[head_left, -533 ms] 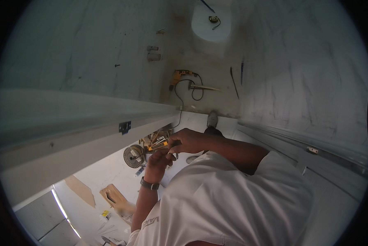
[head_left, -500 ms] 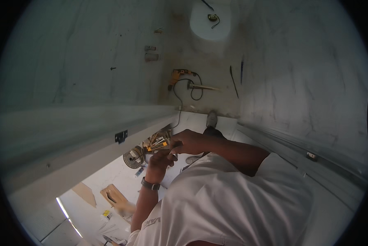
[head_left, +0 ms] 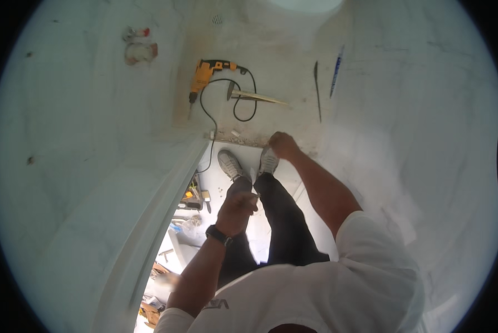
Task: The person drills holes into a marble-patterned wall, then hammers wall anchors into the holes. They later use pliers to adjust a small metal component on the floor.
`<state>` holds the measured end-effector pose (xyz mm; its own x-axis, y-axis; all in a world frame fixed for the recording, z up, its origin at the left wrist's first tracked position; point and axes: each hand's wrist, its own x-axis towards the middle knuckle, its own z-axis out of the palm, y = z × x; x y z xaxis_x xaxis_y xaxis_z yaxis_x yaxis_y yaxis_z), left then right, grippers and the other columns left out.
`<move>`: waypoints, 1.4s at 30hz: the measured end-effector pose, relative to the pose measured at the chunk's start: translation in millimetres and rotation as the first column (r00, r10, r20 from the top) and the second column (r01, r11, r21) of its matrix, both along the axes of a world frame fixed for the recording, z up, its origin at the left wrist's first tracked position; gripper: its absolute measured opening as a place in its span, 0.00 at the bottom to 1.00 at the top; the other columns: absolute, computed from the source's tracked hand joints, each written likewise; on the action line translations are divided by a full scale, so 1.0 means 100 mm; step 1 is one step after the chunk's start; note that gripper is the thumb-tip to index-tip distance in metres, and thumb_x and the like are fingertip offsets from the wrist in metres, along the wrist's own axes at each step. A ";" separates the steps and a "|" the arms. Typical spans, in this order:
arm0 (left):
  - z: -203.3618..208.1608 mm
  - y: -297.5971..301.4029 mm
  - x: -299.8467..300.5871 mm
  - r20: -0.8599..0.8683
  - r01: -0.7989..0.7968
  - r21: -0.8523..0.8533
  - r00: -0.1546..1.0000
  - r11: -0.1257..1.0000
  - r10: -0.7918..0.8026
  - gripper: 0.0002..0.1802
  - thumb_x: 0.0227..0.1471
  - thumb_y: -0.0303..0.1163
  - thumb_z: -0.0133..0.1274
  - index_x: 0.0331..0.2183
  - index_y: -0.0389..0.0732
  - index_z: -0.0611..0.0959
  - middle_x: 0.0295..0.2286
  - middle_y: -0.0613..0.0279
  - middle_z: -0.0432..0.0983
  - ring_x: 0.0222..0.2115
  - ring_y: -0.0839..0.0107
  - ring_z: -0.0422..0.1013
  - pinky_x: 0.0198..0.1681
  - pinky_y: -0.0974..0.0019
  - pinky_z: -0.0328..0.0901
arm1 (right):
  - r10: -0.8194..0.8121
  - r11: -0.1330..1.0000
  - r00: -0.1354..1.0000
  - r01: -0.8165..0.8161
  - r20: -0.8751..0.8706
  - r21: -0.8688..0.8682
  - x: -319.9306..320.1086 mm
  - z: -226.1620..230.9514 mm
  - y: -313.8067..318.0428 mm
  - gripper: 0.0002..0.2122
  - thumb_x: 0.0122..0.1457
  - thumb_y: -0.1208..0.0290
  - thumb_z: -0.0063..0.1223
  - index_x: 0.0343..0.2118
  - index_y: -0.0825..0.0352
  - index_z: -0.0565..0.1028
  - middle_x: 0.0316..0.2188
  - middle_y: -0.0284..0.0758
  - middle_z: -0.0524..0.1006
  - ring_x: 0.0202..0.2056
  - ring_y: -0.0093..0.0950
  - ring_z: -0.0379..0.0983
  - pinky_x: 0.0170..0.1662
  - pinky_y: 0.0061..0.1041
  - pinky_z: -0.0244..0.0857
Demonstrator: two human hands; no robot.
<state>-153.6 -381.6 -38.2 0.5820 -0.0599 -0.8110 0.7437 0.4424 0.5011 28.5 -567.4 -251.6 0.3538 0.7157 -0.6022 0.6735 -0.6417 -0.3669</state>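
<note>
My left hand (head_left: 237,212) is closed in front of my body, above my dark trousers. A small pale thing shows at its fingertips, too small to name. Farther forward, over the tip of my right shoe (head_left: 268,161), my right hand (head_left: 284,145) is held with its fingers curled in. Whatever it may hold is hidden. Beyond the hands an orange and black power drill (head_left: 203,76) lies on the floor with its black cord looped. Beside it is a hammer (head_left: 230,91) with a light handle.
A dark thin rod (head_left: 317,91) and a blue slim stick (head_left: 336,72) lie far right. Crumbled debris (head_left: 243,139) lines the floor step. A white door frame (head_left: 166,219) runs along the left; past it lie tools and a brush (head_left: 206,201). A white rounded fixture (head_left: 307,4) stands far ahead.
The two hands were together at the left and have come apart; the right has reached forward and right. My view has turned, bringing both shoes and the drill closer to the middle.
</note>
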 end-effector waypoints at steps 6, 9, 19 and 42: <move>-0.97 0.05 -0.03 -0.101 0.257 -0.013 0.961 0.966 -0.257 0.15 0.63 0.35 0.59 0.46 0.33 0.82 0.32 0.62 0.82 0.32 0.77 0.75 0.38 0.70 0.71 | -0.624 0.746 0.775 0.629 0.100 -0.218 0.51 -2.13 -0.11 0.22 0.63 0.68 0.51 0.60 0.64 0.71 0.60 0.44 0.74 0.59 0.45 0.72 0.62 0.44 0.66; -1.21 0.15 -0.07 -0.122 0.246 -0.040 0.961 0.969 -0.249 0.14 0.65 0.35 0.57 0.46 0.33 0.83 0.33 0.62 0.82 0.33 0.78 0.76 0.40 0.69 0.72 | -0.353 0.901 0.772 0.433 0.528 -0.031 0.67 -2.61 -0.14 0.23 0.64 0.71 0.47 0.63 0.62 0.66 0.60 0.42 0.72 0.60 0.43 0.71 0.64 0.55 0.60; -0.25 0.01 -0.27 -0.051 0.249 -0.003 0.967 0.969 -0.248 0.13 0.67 0.35 0.56 0.45 0.35 0.83 0.32 0.66 0.80 0.34 0.78 0.75 0.41 0.69 0.71 | -0.620 0.762 0.785 0.600 -0.007 -0.242 0.23 -1.12 0.55 0.15 0.64 0.61 0.51 0.46 0.66 0.76 0.41 0.50 0.82 0.46 0.49 0.80 0.49 0.49 0.73; 3.20 -0.53 -4.28 0.229 -0.749 0.580 0.527 0.320 0.818 0.14 0.62 0.39 0.59 0.38 0.35 0.84 0.25 0.64 0.80 0.24 0.79 0.72 0.28 0.72 0.67 | 0.314 0.842 0.948 -0.301 -0.048 -0.447 -1.29 4.39 0.68 0.17 0.55 0.63 0.66 0.38 0.74 0.84 0.27 0.46 0.83 0.26 0.35 0.82 0.34 0.35 0.75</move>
<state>-581.5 -434.5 281.7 0.0262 0.8440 -0.5358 0.2618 0.5114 0.8185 -100.8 -499.4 187.7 0.1803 0.4495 -0.8749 0.8686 -0.4902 -0.0729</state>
